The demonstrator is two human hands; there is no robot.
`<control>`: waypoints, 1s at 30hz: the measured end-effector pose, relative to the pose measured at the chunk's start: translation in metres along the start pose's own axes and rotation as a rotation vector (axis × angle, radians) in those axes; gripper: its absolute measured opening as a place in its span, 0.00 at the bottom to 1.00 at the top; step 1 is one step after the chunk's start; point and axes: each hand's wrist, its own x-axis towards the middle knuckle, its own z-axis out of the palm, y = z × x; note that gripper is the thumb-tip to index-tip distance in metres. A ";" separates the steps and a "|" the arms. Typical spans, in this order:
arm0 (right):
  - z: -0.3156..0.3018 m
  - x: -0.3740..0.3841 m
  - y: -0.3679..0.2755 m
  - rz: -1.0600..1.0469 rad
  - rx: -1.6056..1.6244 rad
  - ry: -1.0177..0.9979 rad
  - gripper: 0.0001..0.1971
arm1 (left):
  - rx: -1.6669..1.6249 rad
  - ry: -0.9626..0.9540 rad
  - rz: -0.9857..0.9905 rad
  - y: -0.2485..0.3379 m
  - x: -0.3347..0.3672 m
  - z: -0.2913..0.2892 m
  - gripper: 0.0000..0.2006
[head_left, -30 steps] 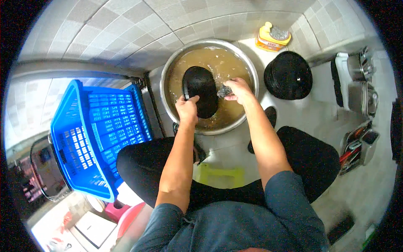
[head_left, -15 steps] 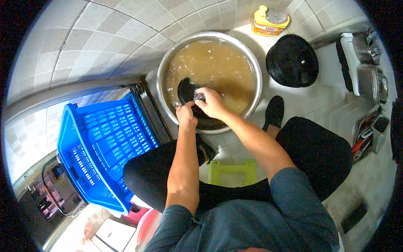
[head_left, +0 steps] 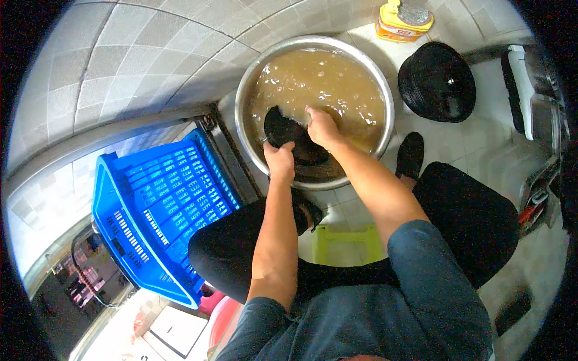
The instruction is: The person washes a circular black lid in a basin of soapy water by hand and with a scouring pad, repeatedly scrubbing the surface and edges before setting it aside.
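Note:
A black bowl [head_left: 288, 133] lies tilted and partly under the murky brown water of a wide metal basin [head_left: 242, 111]. My left hand [head_left: 279, 157] grips its near left rim, thumb over the edge. Over the right part of the bowl, at the water's surface, my right hand [head_left: 323, 129] is curled closed. The greyish scouring pad in it is mostly hidden by the fingers and the water.
Stacked black bowls [head_left: 436, 84] stand right of the basin, a yellow container [head_left: 402, 24] behind them. A blue plastic crate [head_left: 159, 207] is at my left. A green stool [head_left: 343, 236] sits between my legs. The tiled wall rises behind the basin.
My right hand has moved right, away from my left hand, and more of the black bowl shows. My left hand keeps to its rim. The whole view has shifted slightly.

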 end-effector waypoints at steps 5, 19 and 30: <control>0.005 -0.049 -0.074 -0.076 0.463 -0.258 0.14 | 0.186 0.046 0.065 -0.008 0.007 -0.045 0.23; 0.017 0.034 -0.058 -0.156 0.197 -0.156 0.18 | 0.337 0.052 0.037 -0.019 0.008 -0.006 0.21; 0.015 0.025 -0.045 -0.235 0.194 -0.097 0.18 | 0.398 0.089 0.143 -0.009 -0.017 0.009 0.19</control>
